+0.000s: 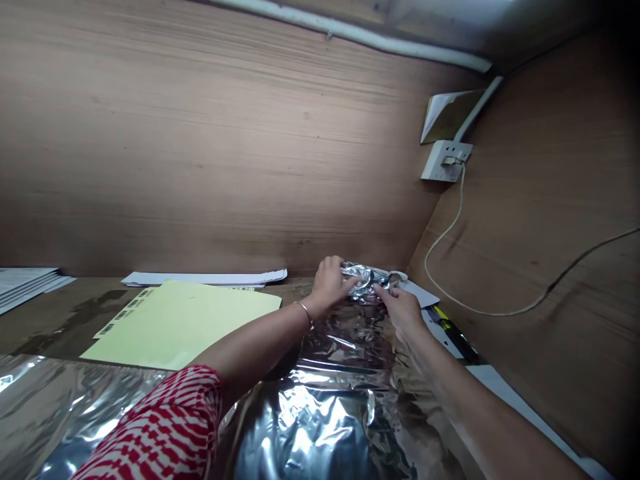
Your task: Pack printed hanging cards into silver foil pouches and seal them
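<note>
A wide sheet of crinkled aluminium foil (340,380) runs across the desk away from me, and its far end is bunched into a crumpled fold (363,275). My left hand (330,283) grips that fold from the left, with a metal bangle (304,313) on its wrist. My right hand (400,310) comes in from the right, its fingers and thumb pressed on the same fold. A red-and-white patterned sleeve (160,420) lies over the near foil.
A pale yellow folder (177,327) lies left of the foil, with a long white envelope (205,278) behind it and a stack of papers (25,287) at far left. A yellow-and-black tool (453,333) lies right of the foil. Wood panels form the back corner, with a wall socket (445,161) and white cable (445,253).
</note>
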Tool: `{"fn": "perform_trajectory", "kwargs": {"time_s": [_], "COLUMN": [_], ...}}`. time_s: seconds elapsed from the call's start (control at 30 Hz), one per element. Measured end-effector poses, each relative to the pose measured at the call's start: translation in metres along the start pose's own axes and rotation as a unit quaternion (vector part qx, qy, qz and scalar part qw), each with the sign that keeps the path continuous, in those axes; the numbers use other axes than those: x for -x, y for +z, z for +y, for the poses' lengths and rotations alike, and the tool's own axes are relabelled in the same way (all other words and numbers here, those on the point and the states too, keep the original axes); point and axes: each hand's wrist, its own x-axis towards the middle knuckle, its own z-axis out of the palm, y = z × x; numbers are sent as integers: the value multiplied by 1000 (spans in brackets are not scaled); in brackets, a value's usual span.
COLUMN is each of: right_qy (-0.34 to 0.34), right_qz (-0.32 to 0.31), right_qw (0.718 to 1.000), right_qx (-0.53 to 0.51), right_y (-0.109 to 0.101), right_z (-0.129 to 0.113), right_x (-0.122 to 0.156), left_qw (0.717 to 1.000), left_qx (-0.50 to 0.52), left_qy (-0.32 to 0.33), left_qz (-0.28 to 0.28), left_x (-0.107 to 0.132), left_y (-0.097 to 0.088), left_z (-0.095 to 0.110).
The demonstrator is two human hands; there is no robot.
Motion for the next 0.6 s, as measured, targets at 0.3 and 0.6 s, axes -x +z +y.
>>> {"fn": "perform_trajectory", "kwargs": {"time_s": [0.3, 0.6], "right_qy": [-48, 129], "right_qz": [-4, -117], "right_qw": [998, 985], "right_qx": [27, 4], "right_y": [-8, -64], "right_z": [-4, 21], "right_x": [6, 103], "left_qw": [985, 977], "left_qx": [-47, -124], "left_qy": [14, -142], "left_qz": [-163, -99], "left_x": [-10, -39], "left_y": [10, 5], "left_z": [7, -20]}}
